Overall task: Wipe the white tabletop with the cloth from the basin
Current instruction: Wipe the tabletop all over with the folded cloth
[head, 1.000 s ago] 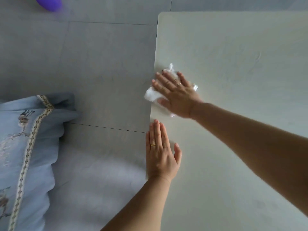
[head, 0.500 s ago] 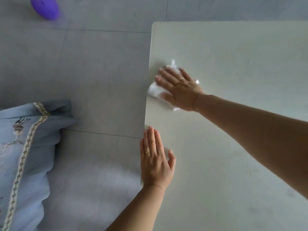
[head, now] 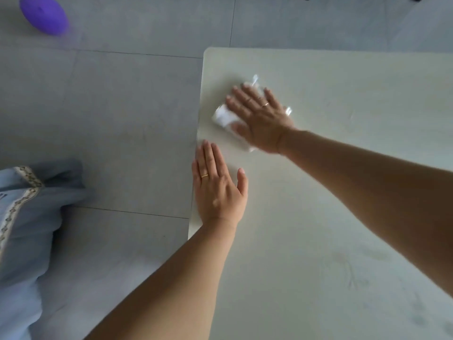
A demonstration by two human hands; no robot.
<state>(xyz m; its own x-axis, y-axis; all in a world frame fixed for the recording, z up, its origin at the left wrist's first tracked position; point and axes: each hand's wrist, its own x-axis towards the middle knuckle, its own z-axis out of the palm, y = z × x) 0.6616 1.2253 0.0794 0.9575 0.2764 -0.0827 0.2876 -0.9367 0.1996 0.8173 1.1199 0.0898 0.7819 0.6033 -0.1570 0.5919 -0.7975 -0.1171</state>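
Note:
The white tabletop (head: 331, 204) fills the right side of the view, its far left corner near the top. My right hand (head: 259, 119) lies flat, fingers spread, pressing a crumpled white cloth (head: 224, 116) onto the table near the left edge; most of the cloth is hidden under the palm. My left hand (head: 218, 190) rests flat and empty on the table's left edge, just in front of the right hand. No basin is in view.
Grey floor tiles (head: 110, 106) lie left of the table. A purple rounded object (head: 44, 14) sits on the floor at the top left. Light blue fabric with a patterned trim (head: 22, 229) lies at the lower left.
My right hand has slid the cloth away from the table's left edge toward the right and a little farther. The view has dropped, showing the far corner. My left hand stays flat at the edge.

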